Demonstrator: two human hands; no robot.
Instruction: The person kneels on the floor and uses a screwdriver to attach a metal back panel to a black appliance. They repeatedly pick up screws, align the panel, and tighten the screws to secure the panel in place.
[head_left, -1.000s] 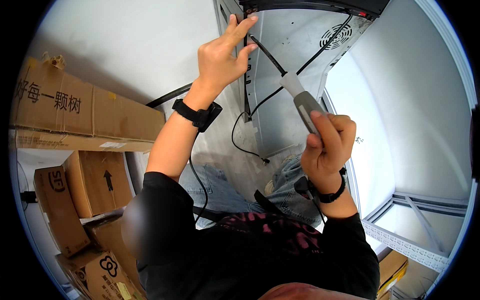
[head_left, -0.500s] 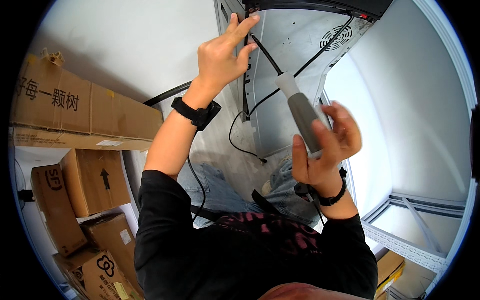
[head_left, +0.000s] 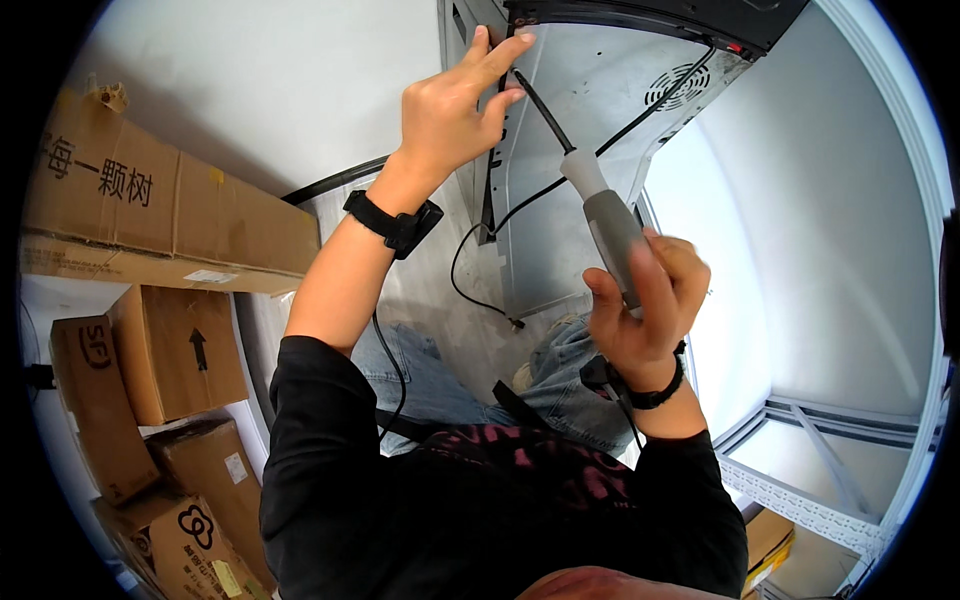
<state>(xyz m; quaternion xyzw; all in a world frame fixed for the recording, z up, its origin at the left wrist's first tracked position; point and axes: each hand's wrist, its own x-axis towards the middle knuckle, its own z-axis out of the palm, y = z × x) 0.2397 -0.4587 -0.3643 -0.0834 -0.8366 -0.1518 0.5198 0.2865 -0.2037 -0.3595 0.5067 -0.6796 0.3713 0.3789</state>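
A screwdriver (head_left: 606,218) with a thick two-tone grey handle and a long dark shaft slants up to the left. My right hand (head_left: 650,300) is around the lower end of its handle, one finger blurred along the side. The shaft's tip meets the dark upright edge of a grey metal cabinet (head_left: 560,90). At that edge my left hand (head_left: 455,110) rests with fingers stretched out and the thumb apart, close beside the tip. Any screw there is too small to make out. A black cable (head_left: 627,130) runs behind the screwdriver, across the cabinet panel.
A loose cable end with a plug (head_left: 516,323) hangs low by the cabinet, near my knees. Cardboard boxes (head_left: 180,350) are stacked on the left. To the right stand a white panel (head_left: 800,230) and a metal frame (head_left: 800,490).
My right hand's fingers have shifted around the handle's end, with one finger now lying along it. My left hand and the screwdriver's tip keep their place at the cabinet edge.
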